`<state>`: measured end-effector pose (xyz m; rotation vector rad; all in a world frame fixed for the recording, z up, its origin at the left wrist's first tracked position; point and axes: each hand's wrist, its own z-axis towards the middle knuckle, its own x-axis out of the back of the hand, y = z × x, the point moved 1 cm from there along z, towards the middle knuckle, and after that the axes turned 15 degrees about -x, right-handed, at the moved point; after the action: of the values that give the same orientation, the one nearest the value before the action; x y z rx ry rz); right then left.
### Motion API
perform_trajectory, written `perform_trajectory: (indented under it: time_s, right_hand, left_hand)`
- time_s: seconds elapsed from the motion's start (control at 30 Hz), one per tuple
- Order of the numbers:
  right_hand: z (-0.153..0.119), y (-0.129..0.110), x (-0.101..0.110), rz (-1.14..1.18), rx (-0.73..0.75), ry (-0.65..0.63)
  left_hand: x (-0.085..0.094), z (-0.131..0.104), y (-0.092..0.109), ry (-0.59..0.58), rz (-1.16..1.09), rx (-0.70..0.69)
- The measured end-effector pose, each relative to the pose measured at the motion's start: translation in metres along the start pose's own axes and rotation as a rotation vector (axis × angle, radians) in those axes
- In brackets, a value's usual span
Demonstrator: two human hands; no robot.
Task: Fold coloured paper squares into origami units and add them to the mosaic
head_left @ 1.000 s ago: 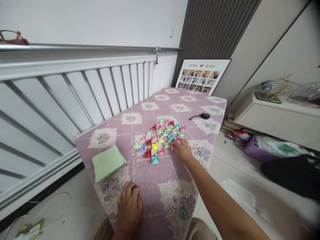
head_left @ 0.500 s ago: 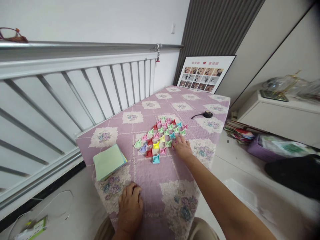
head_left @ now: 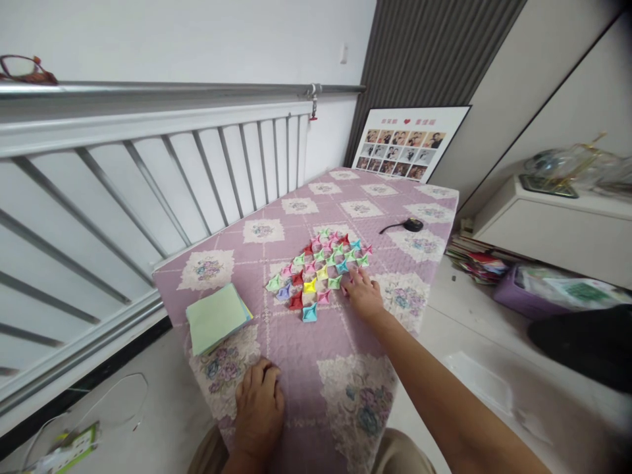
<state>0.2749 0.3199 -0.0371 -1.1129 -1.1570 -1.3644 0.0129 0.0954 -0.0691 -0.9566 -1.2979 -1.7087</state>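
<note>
Small folded paper pieces [head_left: 309, 285] in pink, green, red, yellow, blue and purple lie in slanting rows on the flowered tablecloth [head_left: 296, 355], their pointed corners turned up. At the right side of these rows is my right hand [head_left: 363, 295], its fingers closed down around a pink folded paper piece [head_left: 344, 288] that they mostly cover. My left hand [head_left: 259, 401] rests on the cloth near the front edge, fingers loosely bent and holding nothing. A stack of square paper sheets [head_left: 217, 319], pale green on top, lies beyond my left hand.
A black tape-measure-like object [head_left: 413, 224] with a strap lies at the table's right. A photo board [head_left: 409, 145] stands behind the far end. A white railing [head_left: 222, 171] runs along the left. A white cabinet [head_left: 563, 217] and purple bin [head_left: 513, 289] are off to the right.
The view has shifted very slightly. Both hands and the paper pieces stay in nearly the same places.
</note>
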Motion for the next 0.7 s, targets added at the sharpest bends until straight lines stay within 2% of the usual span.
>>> perform_trajectory:
  time_s: [0.2, 0.37, 0.53, 0.7]
  right_hand:
    - [-0.001, 0.006, 0.004, 0.117, -0.048, 0.023]
    - [-0.012, 0.020, -0.002, 0.309, -0.252, 0.111]
    - [-0.070, 0.018, -0.021, 0.350, -0.347, 0.109]
    - [-0.141, -0.017, -0.019, 0.432, -0.248, 0.035]
  left_hand:
    - [0.004, 0.000, 0.004, -0.011, 0.008, 0.007]
    - [0.013, 0.002, 0.010, -0.014, -0.003, 0.007]
    - [0.011, 0.001, 0.009, -0.002, 0.010, 0.010]
    - [0.006, 0.000, 0.006, -0.005, 0.028, 0.010]
